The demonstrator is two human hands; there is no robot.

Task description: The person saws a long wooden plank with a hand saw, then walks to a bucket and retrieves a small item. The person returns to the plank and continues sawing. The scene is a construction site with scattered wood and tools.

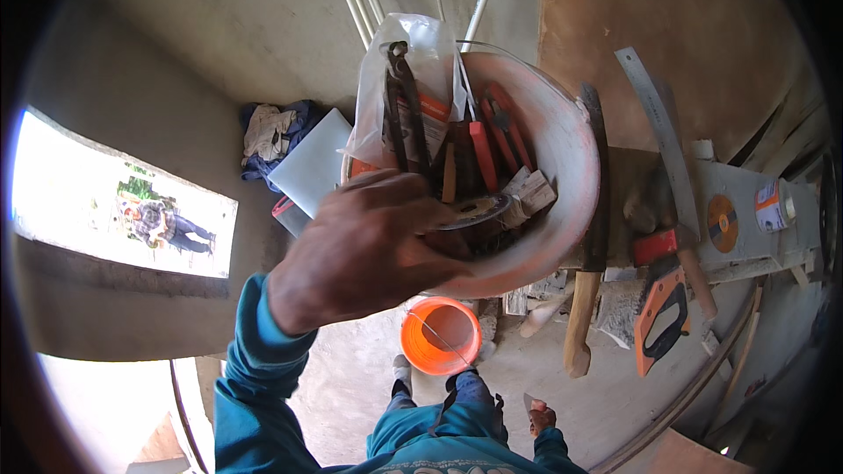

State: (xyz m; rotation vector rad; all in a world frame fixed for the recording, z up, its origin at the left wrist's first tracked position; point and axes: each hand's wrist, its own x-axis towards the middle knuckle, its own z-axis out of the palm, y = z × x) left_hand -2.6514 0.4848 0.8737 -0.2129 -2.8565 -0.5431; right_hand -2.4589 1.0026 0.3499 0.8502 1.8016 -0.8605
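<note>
While the left hand (364,246) reaches into the pale tool bucket (575,167), fingers curled on a round metal disc (474,209) among red-handled pliers (505,127) and pincers (402,105), right hand (540,417) low by the hip, grip unclear, orange bucket (439,335) on floor below, handsaw (660,320) right.

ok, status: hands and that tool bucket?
Left hand inside white plastic bucket, on round metal disc. Right hand low, free. Pliers, plastic bag crowd it.

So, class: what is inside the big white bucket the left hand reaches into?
The white bucket holds dark pincers, red-handled pliers and a clear plastic bag. The left hand covers whatever lies lower down.
</note>
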